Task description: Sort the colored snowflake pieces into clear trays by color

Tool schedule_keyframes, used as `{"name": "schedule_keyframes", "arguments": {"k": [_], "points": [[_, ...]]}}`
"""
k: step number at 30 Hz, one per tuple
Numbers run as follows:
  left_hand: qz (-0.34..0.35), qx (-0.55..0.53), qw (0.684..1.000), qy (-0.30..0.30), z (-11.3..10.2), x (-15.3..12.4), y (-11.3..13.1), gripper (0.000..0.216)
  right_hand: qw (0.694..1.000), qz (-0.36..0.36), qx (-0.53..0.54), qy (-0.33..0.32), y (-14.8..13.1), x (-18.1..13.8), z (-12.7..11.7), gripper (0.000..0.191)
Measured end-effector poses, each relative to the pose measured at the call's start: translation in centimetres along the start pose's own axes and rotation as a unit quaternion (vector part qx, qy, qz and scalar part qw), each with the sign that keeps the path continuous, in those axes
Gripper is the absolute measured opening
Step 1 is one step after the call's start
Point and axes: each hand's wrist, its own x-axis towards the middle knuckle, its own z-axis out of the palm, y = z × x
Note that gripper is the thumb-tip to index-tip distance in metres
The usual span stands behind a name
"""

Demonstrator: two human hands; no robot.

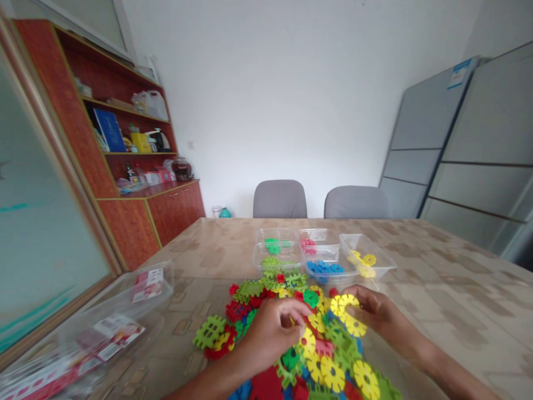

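Far side, one-colour trays (380, 250) part-filled | mixed heap (323, 349) remains near | right hand (372, 308) gripping yellow discs (343, 304) | left hand (277, 328): grip unclear

Yellow notched discs (343, 306) overlap in my right hand (370, 305), above a jumbled heap (325, 348) of red, green, blue and yellow pieces on the bench (441, 294).

From afar, I could not tell whether the left hand (277, 328) pinched a piece; that hand hid part of the plastic pile (343, 340). Yellow discs (356, 326) screened some right hand (375, 306) fingertips. The bottom edge cropped both forearms (225, 371); print on the packaging labels (119, 332) was blurred.
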Motion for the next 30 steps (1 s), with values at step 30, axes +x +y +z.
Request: {"name": "schedule_keyframes", "arguments": {"k": [30], "points": [[0.034,-0.086,0.995,0.024,-0.3,0.0,0.5,0.028,0.982,-0.005,-0.102,0.160,0.7,1.8,-1.6,0.049]]}}
